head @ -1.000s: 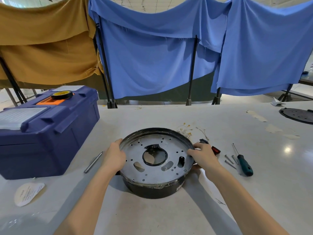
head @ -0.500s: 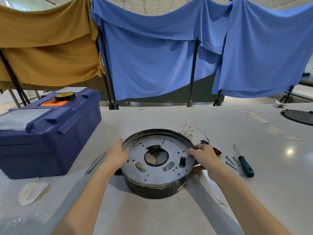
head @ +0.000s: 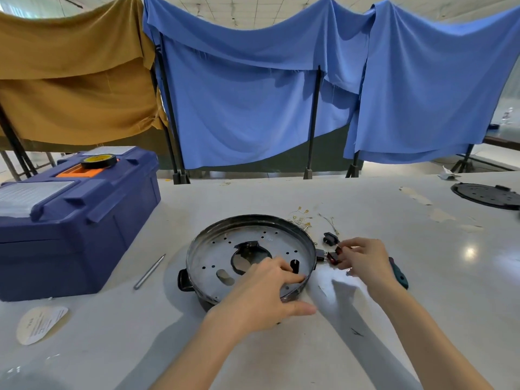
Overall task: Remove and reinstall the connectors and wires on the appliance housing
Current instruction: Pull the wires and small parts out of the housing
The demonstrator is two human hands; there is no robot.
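The round appliance housing (head: 225, 246), a dark metal pan with a perforated grey plate and a central hole, lies on the white table. My left hand (head: 261, 294) grips its near right rim, fingers over the plate and thumb outside. My right hand (head: 363, 258) is just right of the housing, its fingertips pinched on a small red and black switch connector (head: 333, 257) beside the rim. Another black connector (head: 329, 238) lies just behind it. Thin wires with brass terminals (head: 301, 218) are scattered behind the housing.
A blue toolbox (head: 70, 220) with a tape roll (head: 99, 161) on top stands at the left. A metal rod (head: 149, 272) lies left of the housing, a green-handled screwdriver (head: 399, 275) under my right wrist. A black round plate (head: 486, 195) is far right, a paper label (head: 40, 323) near left.
My left hand moved from the housing's left rim across to its near right rim. My right hand left the right rim and took hold of the red switch connector beside it.
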